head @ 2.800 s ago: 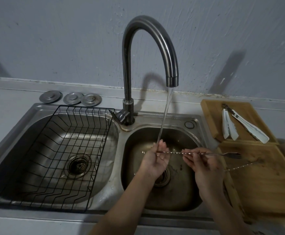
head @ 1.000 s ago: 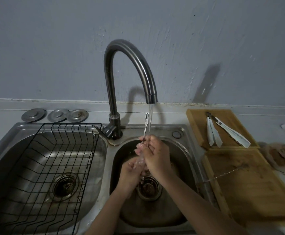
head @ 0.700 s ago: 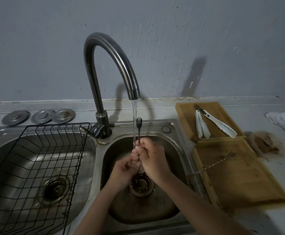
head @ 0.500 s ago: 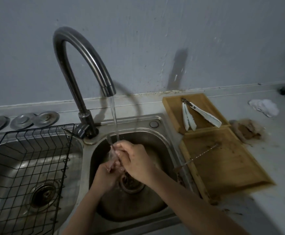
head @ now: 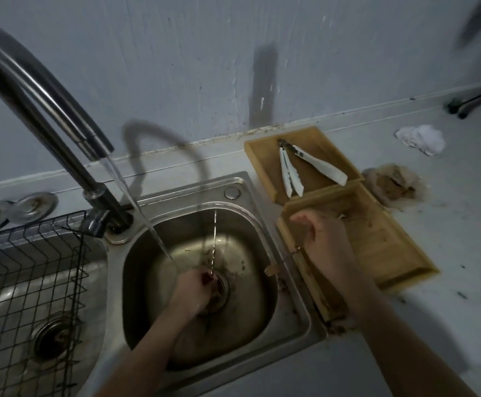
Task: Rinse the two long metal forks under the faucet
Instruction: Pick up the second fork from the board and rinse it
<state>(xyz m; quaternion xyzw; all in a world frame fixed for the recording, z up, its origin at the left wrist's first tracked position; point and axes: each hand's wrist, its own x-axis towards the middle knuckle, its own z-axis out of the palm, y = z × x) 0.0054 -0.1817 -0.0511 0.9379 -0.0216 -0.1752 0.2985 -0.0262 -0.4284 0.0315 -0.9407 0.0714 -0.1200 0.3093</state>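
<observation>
Your L hand (head: 194,290) pinches 1 fork (head: 214,242) upright in the sink (head: 265,224) beside the water, R hand (head: 323,247) curls on the 2nd fork (head: 282,260) at the board (head: 388,253).

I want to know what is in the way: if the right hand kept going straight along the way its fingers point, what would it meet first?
The right hand points toward the wall over the near wooden tray. First in line looks like the far tray's rim, then the white tongs; height is unclear.

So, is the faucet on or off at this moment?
On. A stream of water runs from the faucet spout down into the right sink basin, landing just above the left hand.
</observation>
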